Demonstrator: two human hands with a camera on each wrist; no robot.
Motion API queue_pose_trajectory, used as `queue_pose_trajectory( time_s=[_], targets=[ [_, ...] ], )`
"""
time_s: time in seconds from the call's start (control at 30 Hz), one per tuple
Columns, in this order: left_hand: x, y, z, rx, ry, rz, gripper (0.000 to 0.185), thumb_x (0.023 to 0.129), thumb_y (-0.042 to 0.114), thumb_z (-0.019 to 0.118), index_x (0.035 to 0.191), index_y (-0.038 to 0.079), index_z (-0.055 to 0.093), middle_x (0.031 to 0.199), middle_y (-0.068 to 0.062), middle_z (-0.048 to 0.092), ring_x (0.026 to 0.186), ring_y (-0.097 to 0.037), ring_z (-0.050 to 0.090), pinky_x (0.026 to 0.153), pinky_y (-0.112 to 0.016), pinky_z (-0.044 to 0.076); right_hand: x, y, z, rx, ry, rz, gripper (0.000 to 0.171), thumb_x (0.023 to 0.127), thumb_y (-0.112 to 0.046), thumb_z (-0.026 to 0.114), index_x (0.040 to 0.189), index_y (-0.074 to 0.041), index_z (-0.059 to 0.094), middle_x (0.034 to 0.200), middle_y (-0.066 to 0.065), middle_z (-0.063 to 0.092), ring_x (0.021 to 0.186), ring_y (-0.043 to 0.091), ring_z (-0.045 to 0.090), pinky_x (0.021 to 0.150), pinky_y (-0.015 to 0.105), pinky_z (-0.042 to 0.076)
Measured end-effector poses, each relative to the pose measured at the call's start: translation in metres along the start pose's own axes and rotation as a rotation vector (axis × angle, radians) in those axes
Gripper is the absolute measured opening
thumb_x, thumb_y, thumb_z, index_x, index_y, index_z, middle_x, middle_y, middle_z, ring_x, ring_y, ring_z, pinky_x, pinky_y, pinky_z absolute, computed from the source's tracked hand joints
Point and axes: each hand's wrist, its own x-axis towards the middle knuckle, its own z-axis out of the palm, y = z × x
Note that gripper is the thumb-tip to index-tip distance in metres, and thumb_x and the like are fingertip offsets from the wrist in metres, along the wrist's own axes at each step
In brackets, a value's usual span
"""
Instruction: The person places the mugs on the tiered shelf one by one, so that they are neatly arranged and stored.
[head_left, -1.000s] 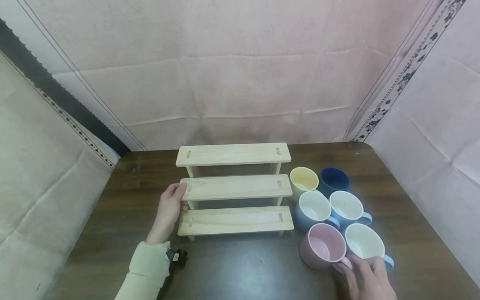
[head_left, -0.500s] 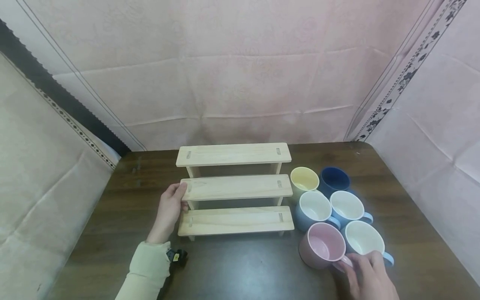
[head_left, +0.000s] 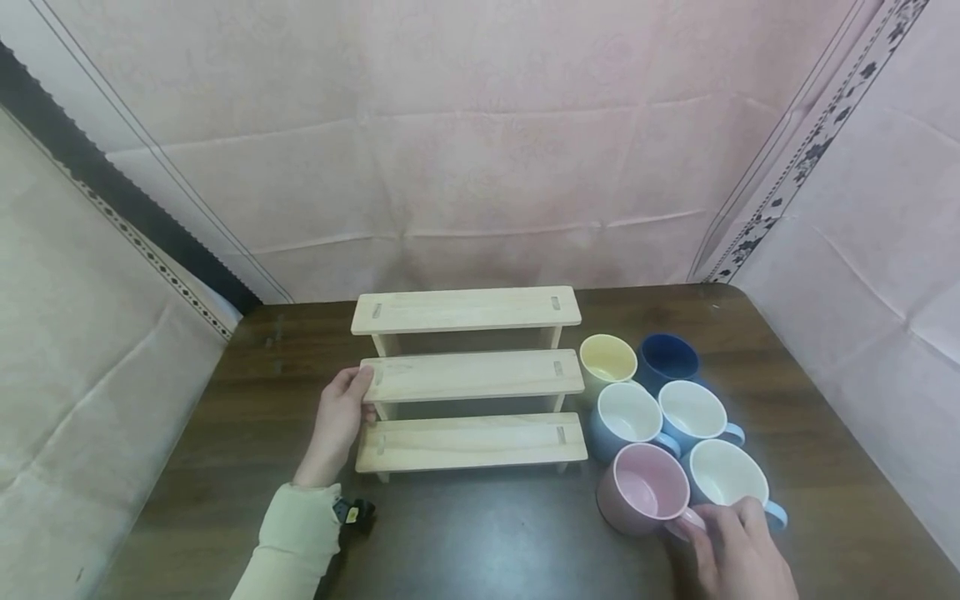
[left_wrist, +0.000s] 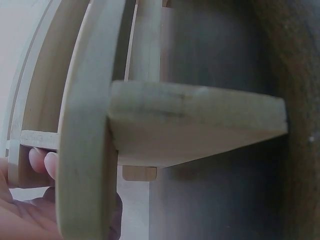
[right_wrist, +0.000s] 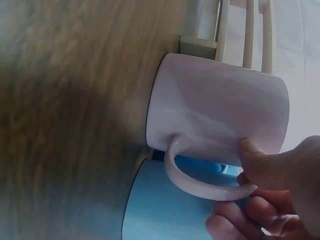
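Note:
A three-tier wooden rack (head_left: 472, 375) stands mid-table. My left hand (head_left: 360, 392) grips the left end of its middle shelf, thumb on top. The left wrist view shows the rack (left_wrist: 195, 125) from the side, with my fingertips (left_wrist: 42, 162) behind a board. A pink mug (head_left: 645, 496) sits at the front of a cluster of mugs to the right of the rack. My right hand (head_left: 701, 525) pinches its handle. In the right wrist view the thumb lies on the handle (right_wrist: 200, 185) of the pink mug (right_wrist: 220, 107) and the fingers curl beneath. A light blue mug (head_left: 727, 479) touches it.
Behind the pink mug stand two more light blue mugs (head_left: 628, 414) (head_left: 693, 412), a yellow mug (head_left: 607, 358) and a dark blue mug (head_left: 666, 358). The dark wooden table (head_left: 487, 533) is enclosed by pink cloth walls at the back and sides.
My right hand has shifted slightly and its fingers have closed on the pink mug's handle. The mug has barely moved. Left hand and rack are still.

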Motion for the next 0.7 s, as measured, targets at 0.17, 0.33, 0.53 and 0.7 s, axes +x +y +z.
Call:
queue_pose_trajectory(
  time_s=[0.17, 0.33, 0.53, 0.7],
  targets=[
    [0.0, -0.002, 0.001, -0.013, 0.01, 0.005, 0.046, 0.103, 0.04, 0.044, 0.126, 0.0, 0.05, 0.083, -0.002, 0.053, 0.065, -0.011, 0.05, 0.059, -0.022, 0.045, 0.0, -0.003, -0.002, -0.012, -0.037, 0.044, 0.031, 0.069, -0.008, 0.086, 0.09, -0.005, 0.064, 0.082, 0.006, 0.039, 0.061, 0.021, 0.049, 0.052, 0.039, 0.046],
    [0.0, -0.002, 0.002, -0.005, 0.009, 0.003, 0.046, 0.103, 0.04, 0.045, 0.126, 0.001, 0.05, 0.083, -0.003, 0.053, 0.065, -0.012, 0.05, 0.059, -0.023, 0.045, -0.004, -0.008, -0.004, -0.044, -0.098, 0.136, 0.028, 0.077, -0.018, 0.082, 0.094, -0.006, 0.063, 0.085, 0.007, 0.04, 0.057, 0.019, 0.05, 0.049, 0.035, 0.042],
    [-0.001, -0.002, 0.001, 0.013, 0.01, 0.004, 0.047, 0.103, 0.042, 0.044, 0.127, 0.002, 0.05, 0.085, -0.003, 0.052, 0.066, -0.013, 0.05, 0.06, -0.023, 0.045, -0.008, -0.014, -0.003, -0.039, -0.083, 0.157, 0.03, 0.078, -0.022, 0.083, 0.096, -0.01, 0.063, 0.085, 0.003, 0.047, 0.06, 0.015, 0.051, 0.049, 0.026, 0.042],
    [-0.001, -0.002, 0.0, 0.012, 0.012, 0.008, 0.047, 0.103, 0.042, 0.045, 0.127, 0.002, 0.05, 0.085, -0.003, 0.052, 0.066, -0.013, 0.05, 0.06, -0.023, 0.045, -0.009, -0.012, 0.002, 0.003, -0.05, 0.131, 0.027, 0.076, -0.014, 0.083, 0.094, -0.01, 0.065, 0.082, 0.002, 0.054, 0.065, 0.016, 0.055, 0.052, 0.027, 0.045]
  ],
)
